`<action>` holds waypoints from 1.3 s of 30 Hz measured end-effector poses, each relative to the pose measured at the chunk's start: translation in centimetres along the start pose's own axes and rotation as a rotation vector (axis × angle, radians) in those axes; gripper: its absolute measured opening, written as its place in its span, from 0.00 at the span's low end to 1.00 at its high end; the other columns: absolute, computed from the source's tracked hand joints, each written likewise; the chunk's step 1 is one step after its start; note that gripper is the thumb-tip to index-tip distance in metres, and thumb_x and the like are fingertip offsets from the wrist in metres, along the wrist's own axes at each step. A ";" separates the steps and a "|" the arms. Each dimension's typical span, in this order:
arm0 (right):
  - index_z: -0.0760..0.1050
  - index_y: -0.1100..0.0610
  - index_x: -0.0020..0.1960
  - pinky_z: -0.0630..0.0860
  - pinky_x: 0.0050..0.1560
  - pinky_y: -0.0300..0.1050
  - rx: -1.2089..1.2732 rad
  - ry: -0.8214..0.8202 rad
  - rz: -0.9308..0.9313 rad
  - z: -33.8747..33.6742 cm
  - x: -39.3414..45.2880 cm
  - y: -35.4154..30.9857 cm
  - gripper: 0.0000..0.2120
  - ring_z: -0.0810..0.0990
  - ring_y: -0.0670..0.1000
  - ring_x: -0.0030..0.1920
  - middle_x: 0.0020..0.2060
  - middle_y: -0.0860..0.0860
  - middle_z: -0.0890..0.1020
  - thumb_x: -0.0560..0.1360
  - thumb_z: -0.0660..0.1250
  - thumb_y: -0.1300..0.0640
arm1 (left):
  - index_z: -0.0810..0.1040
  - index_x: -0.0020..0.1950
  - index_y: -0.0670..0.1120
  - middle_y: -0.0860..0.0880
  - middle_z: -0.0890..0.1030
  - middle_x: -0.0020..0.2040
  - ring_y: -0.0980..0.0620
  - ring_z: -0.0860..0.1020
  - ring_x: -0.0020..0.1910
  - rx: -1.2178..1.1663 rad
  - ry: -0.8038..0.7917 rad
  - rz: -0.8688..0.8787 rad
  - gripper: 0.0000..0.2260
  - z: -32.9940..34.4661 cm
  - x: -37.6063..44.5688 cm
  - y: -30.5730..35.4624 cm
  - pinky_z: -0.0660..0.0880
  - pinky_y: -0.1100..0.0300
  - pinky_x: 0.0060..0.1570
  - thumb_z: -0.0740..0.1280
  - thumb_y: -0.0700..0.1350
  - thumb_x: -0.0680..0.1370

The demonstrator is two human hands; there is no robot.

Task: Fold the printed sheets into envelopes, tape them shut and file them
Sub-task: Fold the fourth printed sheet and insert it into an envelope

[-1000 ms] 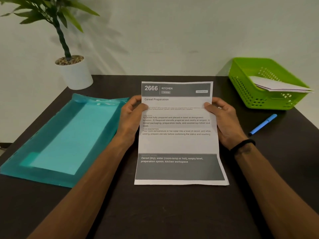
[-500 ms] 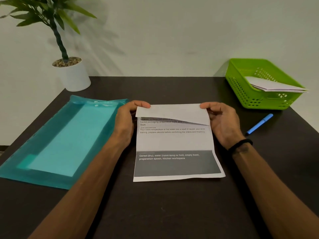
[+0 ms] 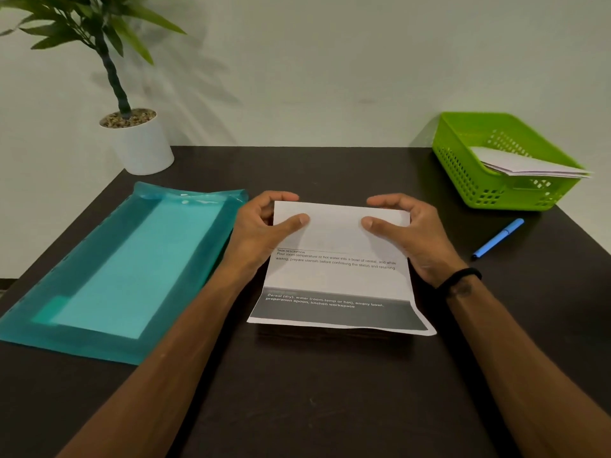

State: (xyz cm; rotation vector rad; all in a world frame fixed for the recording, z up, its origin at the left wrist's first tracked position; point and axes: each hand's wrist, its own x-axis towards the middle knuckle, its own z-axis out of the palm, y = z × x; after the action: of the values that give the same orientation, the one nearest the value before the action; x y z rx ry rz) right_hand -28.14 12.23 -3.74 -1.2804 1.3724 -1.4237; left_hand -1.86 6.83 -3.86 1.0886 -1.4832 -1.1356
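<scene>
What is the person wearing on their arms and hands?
Almost nothing. Both forearms are bare, with no sleeves showing. The left hand has no rings or gloves. The right hand is bare too, but a thin black band circles its wrist, like a hair tie or bracelet.

Two bare forearms coming in from the bottom corners, no sleeves anywhere in shot. Left hand (image 3: pixel 261 229) plain, no rings, no watch. Right hand (image 3: pixel 413 233) also ringless, but with a thin black band (image 3: pixel 459 279) round the wrist, looks like a hair tie or cord bracelet. Small dark mark (image 3: pixel 463 289) just below that band, too blurry to make out.
</scene>
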 end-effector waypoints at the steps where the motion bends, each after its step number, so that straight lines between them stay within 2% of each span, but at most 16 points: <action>1: 0.85 0.53 0.56 0.84 0.52 0.53 0.012 -0.005 0.005 0.0 -0.1 0.0 0.16 0.87 0.55 0.50 0.52 0.55 0.87 0.70 0.83 0.58 | 0.81 0.62 0.49 0.50 0.87 0.53 0.51 0.86 0.52 0.035 0.012 0.018 0.17 0.1 0.0 0.1 0.84 0.52 0.51 0.79 0.46 0.75; 3: 0.85 0.55 0.55 0.83 0.50 0.50 0.017 -0.016 0.017 0.0 -0.1 -0.1 0.13 0.87 0.54 0.48 0.50 0.56 0.88 0.72 0.81 0.59 | 0.81 0.60 0.50 0.54 0.86 0.54 0.54 0.85 0.52 0.204 0.077 0.107 0.16 0.2 -0.2 0.3 0.83 0.59 0.50 0.78 0.51 0.75; 5: 0.85 0.56 0.54 0.82 0.48 0.49 -0.020 -0.037 0.015 -0.1 -0.2 -0.4 0.11 0.87 0.53 0.48 0.50 0.55 0.88 0.73 0.81 0.58 | 0.81 0.60 0.53 0.58 0.83 0.55 0.57 0.81 0.54 0.483 0.173 0.294 0.16 0.1 -0.3 0.2 0.79 0.62 0.53 0.76 0.57 0.76; 8: 0.86 0.55 0.53 0.84 0.49 0.50 -0.084 -0.058 -0.001 0.1 -0.4 -0.6 0.09 0.87 0.55 0.49 0.50 0.52 0.88 0.74 0.79 0.56 | 0.83 0.60 0.54 0.55 0.83 0.57 0.51 0.77 0.59 0.810 0.177 0.546 0.17 0.1 -0.5 0.0 0.69 0.53 0.65 0.69 0.63 0.79; 11: 0.85 0.55 0.53 0.84 0.48 0.49 -0.105 -0.096 -0.017 0.5 -0.7 -0.7 0.07 0.87 0.53 0.49 0.49 0.50 0.88 0.75 0.79 0.56 | 0.83 0.60 0.55 0.54 0.83 0.56 0.50 0.77 0.60 0.947 0.065 0.602 0.16 1.0 -1.3 0.4 0.59 0.37 0.76 0.63 0.61 0.82; 14: 0.86 0.55 0.51 0.82 0.45 0.44 -0.126 -0.145 -0.054 1.1 -1.0 -0.7 0.06 0.87 0.51 0.47 0.48 0.50 0.88 0.75 0.79 0.57 | 0.83 0.57 0.54 0.55 0.84 0.52 0.52 0.78 0.57 0.943 0.020 0.682 0.10 2.0 -2.0 0.7 0.53 0.32 0.77 0.64 0.55 0.83; 17: 0.86 0.58 0.49 0.80 0.43 0.40 -0.127 -0.198 -0.094 1.8 -1.3 -0.9 0.06 0.85 0.47 0.43 0.44 0.52 0.88 0.73 0.80 0.59 | 0.83 0.54 0.52 0.54 0.84 0.49 0.54 0.77 0.53 0.891 -0.008 0.707 0.07 2.7 -2.4 0.6 0.61 0.37 0.75 0.66 0.51 0.82; 20: 0.86 0.60 0.49 0.80 0.44 0.38 -0.143 -0.240 -0.127 2.0 -1.4 -1.1 0.06 0.85 0.47 0.42 0.43 0.54 0.88 0.74 0.79 0.59 | 0.82 0.53 0.51 0.53 0.83 0.48 0.58 0.73 0.48 0.819 -0.073 0.671 0.08 3.2 -2.7 0.8 0.72 0.51 0.60 0.66 0.52 0.82; 22: 0.87 0.60 0.49 0.80 0.46 0.38 -0.176 -0.267 -0.134 1.9 -1.4 -1.2 0.06 0.86 0.47 0.44 0.44 0.53 0.88 0.75 0.78 0.58 | 0.81 0.53 0.50 0.52 0.82 0.47 0.57 0.73 0.47 0.823 -0.099 0.650 0.09 3.3 -2.7 0.8 0.71 0.57 0.52 0.66 0.53 0.82; 24: 0.87 0.59 0.49 0.81 0.46 0.39 -0.198 -0.278 -0.119 1.9 -1.4 -1.2 0.05 0.86 0.48 0.44 0.45 0.52 0.89 0.76 0.78 0.57 | 0.81 0.53 0.51 0.52 0.82 0.48 0.57 0.73 0.46 0.836 -0.120 0.624 0.09 3.3 -2.6 0.9 0.69 0.60 0.50 0.65 0.54 0.81; 28: 0.86 0.58 0.47 0.81 0.42 0.43 -0.175 -0.235 -0.069 1.7 -1.3 -1.1 0.05 0.86 0.50 0.42 0.43 0.53 0.88 0.76 0.78 0.57 | 0.80 0.52 0.51 0.52 0.83 0.47 0.57 0.73 0.45 0.851 -0.111 0.592 0.06 3.0 -2.5 1.0 0.69 0.59 0.54 0.68 0.53 0.81; 33: 0.86 0.54 0.45 0.82 0.48 0.45 -0.212 -0.110 -0.047 1.4 -1.1 -0.9 0.04 0.86 0.48 0.45 0.43 0.48 0.88 0.76 0.78 0.55 | 0.78 0.46 0.50 0.55 0.78 0.39 0.54 0.73 0.39 0.909 0.009 0.622 0.05 1.7 -1.8 1.3 0.70 0.58 0.49 0.68 0.49 0.80; 36: 0.86 0.55 0.46 0.80 0.46 0.38 -0.220 -0.053 -0.052 0.9 -0.8 -0.9 0.05 0.86 0.46 0.45 0.43 0.47 0.88 0.76 0.78 0.54 | 0.76 0.45 0.50 0.56 0.76 0.38 0.54 0.71 0.37 0.918 0.048 0.606 0.04 0.8 -1.2 1.1 0.65 0.59 0.46 0.68 0.48 0.79; 39: 0.85 0.61 0.48 0.75 0.37 0.31 -0.169 -0.020 -0.050 0.3 -0.7 -0.8 0.06 0.82 0.39 0.34 0.34 0.40 0.85 0.77 0.77 0.58 | 0.76 0.46 0.49 0.57 0.75 0.39 0.55 0.70 0.38 0.905 0.082 0.574 0.04 0.2 -0.8 0.7 0.64 0.60 0.46 0.68 0.47 0.79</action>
State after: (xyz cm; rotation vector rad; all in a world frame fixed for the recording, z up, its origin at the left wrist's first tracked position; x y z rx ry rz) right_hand -27.64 12.91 -3.06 -1.4417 1.4821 -1.3472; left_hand -1.96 7.78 -3.33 1.1251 -2.1178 0.0223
